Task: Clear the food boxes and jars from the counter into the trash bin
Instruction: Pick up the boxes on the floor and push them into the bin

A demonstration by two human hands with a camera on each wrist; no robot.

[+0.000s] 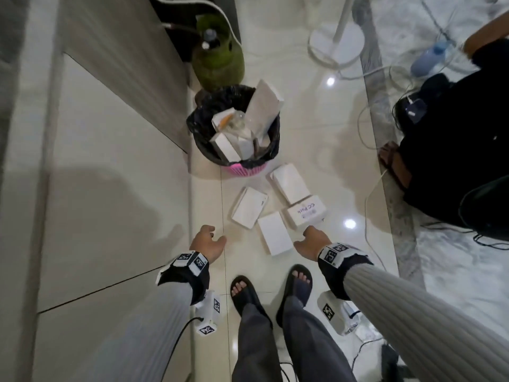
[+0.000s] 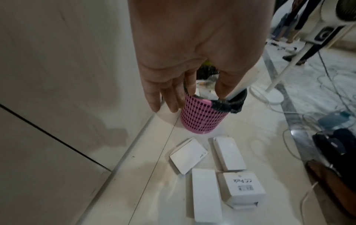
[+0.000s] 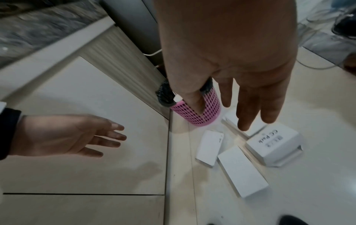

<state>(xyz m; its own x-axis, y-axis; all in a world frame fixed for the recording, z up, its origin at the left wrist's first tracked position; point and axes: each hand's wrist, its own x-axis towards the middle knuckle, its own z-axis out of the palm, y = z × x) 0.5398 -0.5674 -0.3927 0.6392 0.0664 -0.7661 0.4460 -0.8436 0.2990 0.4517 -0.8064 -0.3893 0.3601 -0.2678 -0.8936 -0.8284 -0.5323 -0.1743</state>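
A: Fingers first. What do I have?

B: My right hand (image 1: 312,242) is spread, fingers (image 3: 267,106) apart and straight, holding nothing. My left hand (image 1: 207,244) is loose too, fingers (image 3: 113,134) relaxed, empty, over by the cabinet (image 1: 115,172).

A: And the boxes?

B: Four white ones on the floor (image 1: 316,128), just ahead of both hands. The plain box (image 1: 275,233) lies between the hands, its long axis running roughly away from me toward the bin (image 1: 236,128). The labelled box (image 1: 305,215) sits just past my right fingertips, apart from them, not touching.

A: Which hand goes?

B: The right, I judge; it is nearer both. The other two boxes (image 1: 249,207) lie further on, toward the bin.

A: Bin?

B: Beyond the boxes, already stuffed, one carton (image 1: 263,106) poking above the rim. More may tip out.
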